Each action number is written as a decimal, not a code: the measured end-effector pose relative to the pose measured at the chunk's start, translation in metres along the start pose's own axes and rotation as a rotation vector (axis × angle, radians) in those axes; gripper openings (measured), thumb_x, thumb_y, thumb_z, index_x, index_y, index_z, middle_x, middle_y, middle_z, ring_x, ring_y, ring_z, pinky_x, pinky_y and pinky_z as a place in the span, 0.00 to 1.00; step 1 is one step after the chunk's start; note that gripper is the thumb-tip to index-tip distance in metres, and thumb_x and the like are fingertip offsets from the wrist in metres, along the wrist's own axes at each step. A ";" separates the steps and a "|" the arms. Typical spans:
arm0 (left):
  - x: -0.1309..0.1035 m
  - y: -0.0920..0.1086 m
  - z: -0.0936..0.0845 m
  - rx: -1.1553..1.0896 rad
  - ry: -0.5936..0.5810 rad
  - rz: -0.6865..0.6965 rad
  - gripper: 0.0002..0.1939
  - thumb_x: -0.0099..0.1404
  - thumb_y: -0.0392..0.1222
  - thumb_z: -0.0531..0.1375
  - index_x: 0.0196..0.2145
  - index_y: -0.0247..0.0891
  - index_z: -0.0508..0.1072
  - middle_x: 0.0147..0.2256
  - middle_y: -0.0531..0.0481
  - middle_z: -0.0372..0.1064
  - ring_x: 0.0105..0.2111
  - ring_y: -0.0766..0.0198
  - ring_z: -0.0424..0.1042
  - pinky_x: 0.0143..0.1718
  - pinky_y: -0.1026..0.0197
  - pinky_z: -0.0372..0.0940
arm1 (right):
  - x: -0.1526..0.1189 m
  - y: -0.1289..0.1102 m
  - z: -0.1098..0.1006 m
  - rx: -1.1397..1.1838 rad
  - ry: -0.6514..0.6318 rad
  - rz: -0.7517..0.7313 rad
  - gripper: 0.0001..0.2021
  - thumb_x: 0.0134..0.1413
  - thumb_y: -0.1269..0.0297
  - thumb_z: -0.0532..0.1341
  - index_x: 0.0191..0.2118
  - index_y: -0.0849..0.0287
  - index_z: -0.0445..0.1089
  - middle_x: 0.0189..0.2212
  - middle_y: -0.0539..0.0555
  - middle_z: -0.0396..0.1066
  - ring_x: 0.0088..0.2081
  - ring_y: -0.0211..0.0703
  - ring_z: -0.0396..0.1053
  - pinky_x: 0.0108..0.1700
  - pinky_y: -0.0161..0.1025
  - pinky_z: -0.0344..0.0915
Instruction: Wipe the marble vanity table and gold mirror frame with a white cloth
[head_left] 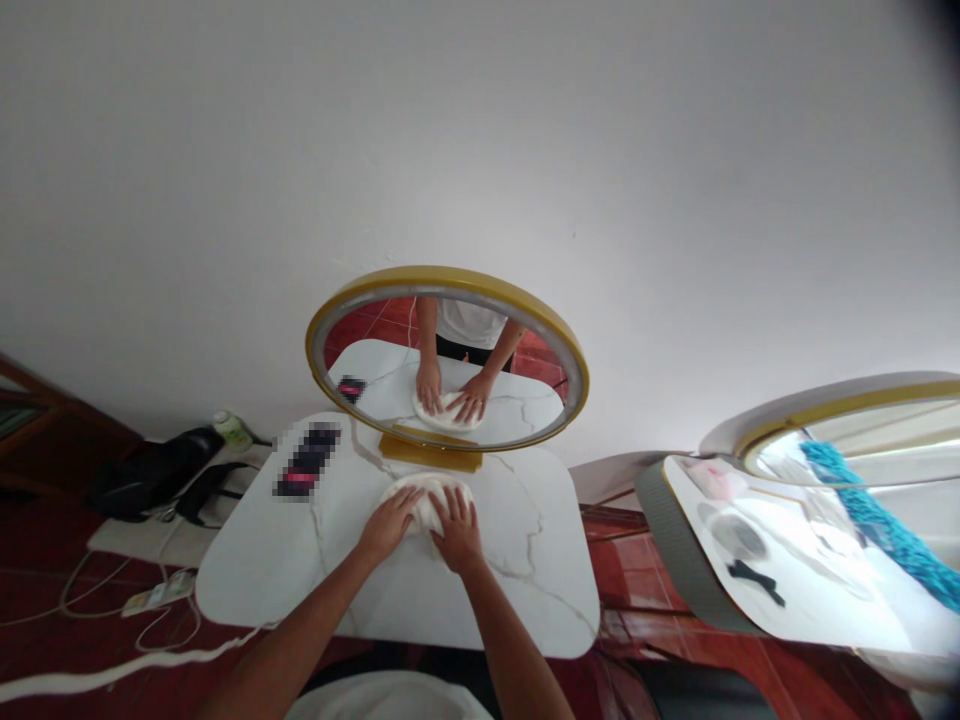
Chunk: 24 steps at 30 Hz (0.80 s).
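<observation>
A soft white oval thing, which looks like a folded cloth (pixel 426 512), lies on the white marbled tabletop (pixel 540 590) in front of the mirror. My left hand (pixel 388 522) rests flat on its left part, with the fingers stretched forward. On its right part lies my right hand (pixel 459 530), palm down and fingers spread. Neither hand grips it; both press or rest on top. The round, gold-rimmed mirror (pixel 450 340) stands tilted behind it and reflects both hands and the white thing.
A blurred-out dark object (pixel 307 458) lies at the tabletop's left. Left of the table are a black bag (pixel 165 465), a green-and-white bottle (pixel 232 430) and a power strip (pixel 159 594) with cables. At right stands a second table (pixel 810 610) with a mirror and several items.
</observation>
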<state>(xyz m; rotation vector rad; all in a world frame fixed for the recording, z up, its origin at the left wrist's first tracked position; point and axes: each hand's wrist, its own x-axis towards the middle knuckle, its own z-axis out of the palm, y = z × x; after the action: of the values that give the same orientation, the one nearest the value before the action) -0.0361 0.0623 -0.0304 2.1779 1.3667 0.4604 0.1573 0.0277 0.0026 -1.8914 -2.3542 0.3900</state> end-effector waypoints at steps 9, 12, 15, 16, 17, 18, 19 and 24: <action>0.007 0.010 -0.004 0.011 0.034 -0.043 0.28 0.62 0.33 0.47 0.60 0.47 0.56 0.61 0.51 0.53 0.61 0.57 0.49 0.60 0.48 0.50 | -0.003 -0.007 -0.006 0.006 0.045 0.063 0.36 0.56 0.61 0.56 0.64 0.41 0.35 0.66 0.46 0.32 0.66 0.50 0.30 0.62 0.55 0.37; -0.015 0.013 -0.003 0.007 0.032 0.006 0.27 0.65 0.37 0.47 0.61 0.48 0.53 0.61 0.51 0.51 0.61 0.57 0.49 0.60 0.48 0.50 | -0.020 -0.008 -0.003 0.013 0.034 0.026 0.36 0.54 0.58 0.56 0.64 0.41 0.36 0.66 0.46 0.31 0.65 0.52 0.30 0.62 0.56 0.37; -0.050 0.013 0.000 -0.012 0.018 0.051 0.26 0.67 0.41 0.47 0.62 0.50 0.51 0.62 0.53 0.50 0.61 0.57 0.49 0.60 0.48 0.50 | -0.048 -0.007 0.006 0.027 0.005 -0.023 0.37 0.53 0.56 0.57 0.64 0.42 0.37 0.66 0.46 0.30 0.65 0.54 0.30 0.62 0.57 0.36; -0.062 0.014 0.001 -0.022 0.013 0.053 0.25 0.67 0.42 0.47 0.62 0.51 0.51 0.62 0.53 0.50 0.61 0.57 0.49 0.60 0.48 0.50 | -0.058 -0.007 0.009 0.034 -0.010 -0.040 0.37 0.52 0.56 0.57 0.64 0.42 0.37 0.66 0.46 0.30 0.65 0.54 0.30 0.62 0.57 0.36; -0.073 0.015 0.002 -0.034 -0.002 0.051 0.25 0.67 0.43 0.47 0.61 0.51 0.52 0.62 0.53 0.50 0.61 0.56 0.50 0.60 0.48 0.50 | -0.068 -0.007 0.012 0.041 -0.024 -0.056 0.38 0.52 0.55 0.57 0.65 0.42 0.37 0.66 0.46 0.30 0.65 0.55 0.30 0.62 0.57 0.36; -0.082 0.017 0.003 -0.052 -0.021 0.041 0.25 0.67 0.44 0.48 0.61 0.51 0.53 0.61 0.53 0.51 0.60 0.55 0.51 0.60 0.48 0.51 | -0.078 -0.007 0.015 0.050 -0.039 -0.072 0.38 0.51 0.55 0.57 0.65 0.42 0.38 0.66 0.46 0.30 0.65 0.55 0.30 0.62 0.58 0.36; -0.090 0.021 0.001 -0.077 -0.041 0.023 0.24 0.66 0.44 0.49 0.60 0.51 0.55 0.60 0.52 0.53 0.59 0.55 0.53 0.60 0.48 0.52 | -0.086 -0.007 0.018 0.058 -0.053 -0.087 0.38 0.51 0.55 0.58 0.65 0.43 0.38 0.66 0.46 0.30 0.65 0.56 0.30 0.62 0.58 0.36; -0.086 0.081 -0.057 -0.341 -0.065 -0.052 0.18 0.66 0.45 0.49 0.53 0.45 0.65 0.52 0.48 0.63 0.54 0.56 0.60 0.58 0.52 0.56 | -0.103 -0.007 0.021 0.096 -0.094 -0.094 0.38 0.50 0.55 0.58 0.65 0.42 0.38 0.66 0.46 0.29 0.65 0.56 0.30 0.62 0.58 0.35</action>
<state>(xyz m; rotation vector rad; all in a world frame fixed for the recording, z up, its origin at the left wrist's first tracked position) -0.0453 -0.0297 0.0622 1.8597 1.2081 0.5533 0.1688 -0.0768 -0.0073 -1.7504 -2.4240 0.5836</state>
